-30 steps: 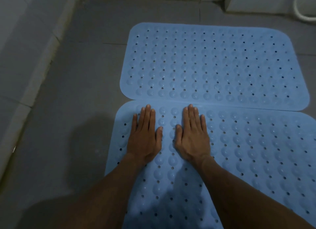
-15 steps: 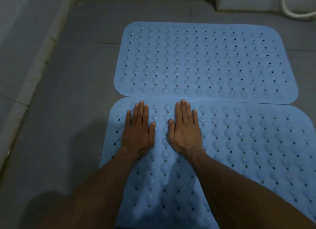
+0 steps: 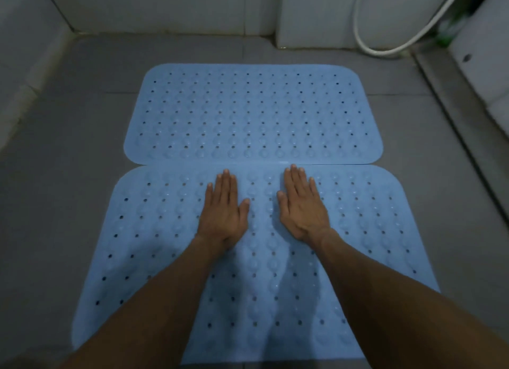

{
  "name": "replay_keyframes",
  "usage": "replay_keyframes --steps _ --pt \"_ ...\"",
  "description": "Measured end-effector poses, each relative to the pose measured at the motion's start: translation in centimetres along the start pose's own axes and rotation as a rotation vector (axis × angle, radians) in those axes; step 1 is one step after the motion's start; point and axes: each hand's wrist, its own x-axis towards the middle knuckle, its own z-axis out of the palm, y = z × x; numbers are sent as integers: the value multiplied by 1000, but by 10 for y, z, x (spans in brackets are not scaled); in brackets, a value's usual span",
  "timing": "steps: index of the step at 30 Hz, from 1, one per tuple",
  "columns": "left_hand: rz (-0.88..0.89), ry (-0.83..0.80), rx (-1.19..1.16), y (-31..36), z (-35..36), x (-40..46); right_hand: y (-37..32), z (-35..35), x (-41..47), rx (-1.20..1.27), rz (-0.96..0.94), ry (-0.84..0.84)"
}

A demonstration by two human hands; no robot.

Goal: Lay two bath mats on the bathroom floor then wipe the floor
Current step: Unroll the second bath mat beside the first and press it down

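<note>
Both hands have drifted apart; keep left hand (image 3: 223, 213) and right hand (image 3: 301, 207) fingers flat, together, pressing the near bath mat (image 3: 366, 231) outward against the floor (image 3: 68, 154).

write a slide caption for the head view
Left hand and right hand press flat on the near blue mat, which meets the far mat.

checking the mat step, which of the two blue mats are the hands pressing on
The near blue perforated rubber bath mat: left hand and right hand lie flat on it. The far mat is untouched.
</note>
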Motion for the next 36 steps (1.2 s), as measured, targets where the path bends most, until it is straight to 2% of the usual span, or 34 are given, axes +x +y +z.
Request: replay_keyframes --steps 5,10,17,22,36 --pt "22 -70 -77 96 23 17 86 -23 -21 -80 75 20" --pt "36 -79 -53 139 44 39 130 -27 -17 -117 84 2" --pt "62 63 21 143 57 39 136 -16 -13 -126 86 59" --pt "20 -39 47 146 53 41 133 -20 -11 -118 95 38" --pt "4 -70 74 149 48 42 134 -21 -11 -109 69 26"
